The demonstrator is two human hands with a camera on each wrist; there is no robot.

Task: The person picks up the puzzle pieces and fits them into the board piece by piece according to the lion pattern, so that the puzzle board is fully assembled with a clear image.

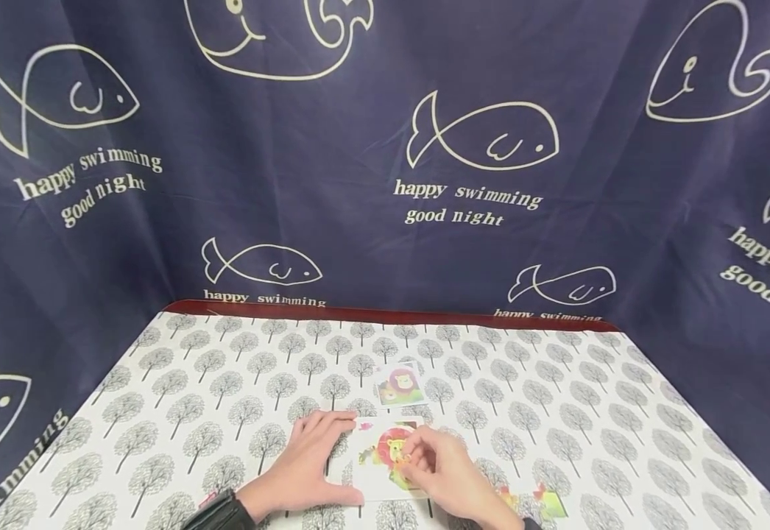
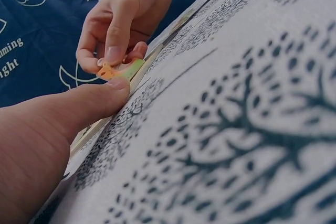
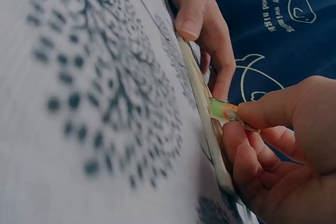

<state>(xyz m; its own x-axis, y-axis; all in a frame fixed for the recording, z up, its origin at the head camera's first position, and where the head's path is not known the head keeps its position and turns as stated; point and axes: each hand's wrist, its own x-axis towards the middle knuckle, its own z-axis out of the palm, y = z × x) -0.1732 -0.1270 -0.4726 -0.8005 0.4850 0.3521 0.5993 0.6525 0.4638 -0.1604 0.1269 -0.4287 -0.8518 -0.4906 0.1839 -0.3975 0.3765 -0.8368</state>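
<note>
A puzzle board (image 1: 373,482) with a white base lies on the patterned cloth, part of a lion picture (image 1: 391,444) filled in on it. My left hand (image 1: 308,464) rests along the board's left side, fingers extended toward the far corner and thumb at the near corner. Over the board's right half, my right hand (image 1: 443,467) pinches a small orange and green puzzle piece (image 3: 219,109) between thumb and fingers. In the left wrist view the piece (image 2: 126,70) is tilted, close over the board's edge. The right hand covers some of the lion in the head view.
Just beyond the board lies a card (image 1: 401,384) with a lion picture. Loose puzzle pieces (image 1: 549,502) lie near my right wrist, and a pinkish-red bit (image 1: 207,499) shows beside my left cuff. A dark blue curtain (image 1: 358,243) stands around the table's far edge and sides.
</note>
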